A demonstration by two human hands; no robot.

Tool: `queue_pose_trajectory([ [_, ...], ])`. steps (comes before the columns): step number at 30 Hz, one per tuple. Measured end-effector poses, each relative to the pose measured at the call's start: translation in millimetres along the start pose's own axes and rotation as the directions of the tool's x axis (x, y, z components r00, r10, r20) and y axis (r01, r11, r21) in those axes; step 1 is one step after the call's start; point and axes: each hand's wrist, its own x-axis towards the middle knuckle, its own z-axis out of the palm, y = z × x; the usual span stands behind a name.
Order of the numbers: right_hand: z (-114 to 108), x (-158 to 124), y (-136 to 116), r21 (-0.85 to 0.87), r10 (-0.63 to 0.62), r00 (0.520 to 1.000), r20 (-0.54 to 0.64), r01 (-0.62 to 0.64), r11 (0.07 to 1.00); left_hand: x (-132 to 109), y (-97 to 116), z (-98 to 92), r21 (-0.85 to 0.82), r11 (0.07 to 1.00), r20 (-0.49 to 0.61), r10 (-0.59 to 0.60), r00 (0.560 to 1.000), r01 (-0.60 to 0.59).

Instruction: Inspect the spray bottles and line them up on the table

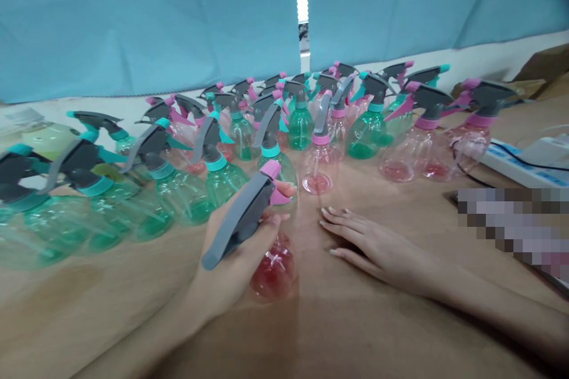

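Observation:
My left hand (242,249) is wrapped around the neck of a pink spray bottle (273,269) with a grey trigger head and a pink nozzle. The bottle's clear pink body shows below my fingers, near the tabletop; I cannot tell whether its base touches. My right hand (364,240) lies palm down on the brown tabletop (355,325), fingers stretched out and holding nothing. Just beyond it stands another pink spray bottle (320,160). A green spray bottle (275,160) is partly hidden behind my left hand.
Several green spray bottles (184,192) crowd the left side, and more pink and green ones fill the back. Two pink spray bottles (402,157) stand at right. Beyond them are a white power strip (520,166) with a black cable and a pixelated flat object (520,231). Blue cloth (155,18) hangs behind.

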Motion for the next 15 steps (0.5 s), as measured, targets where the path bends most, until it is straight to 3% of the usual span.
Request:
queue_pose_trajectory([
  [11,1.3,-1.8,-0.1,0.035,0.001,0.999,-0.037,0.000,0.999,-4.2,-6.9,-2.2,-0.019,0.999,-0.015,-0.034,0.999,0.034],
  [15,1.7,-1.2,0.2,0.052,0.003,0.999,-0.053,-0.001,0.999,-4.9,-9.9,-3.6,0.001,1.000,-0.025,0.030,0.999,-0.030],
])
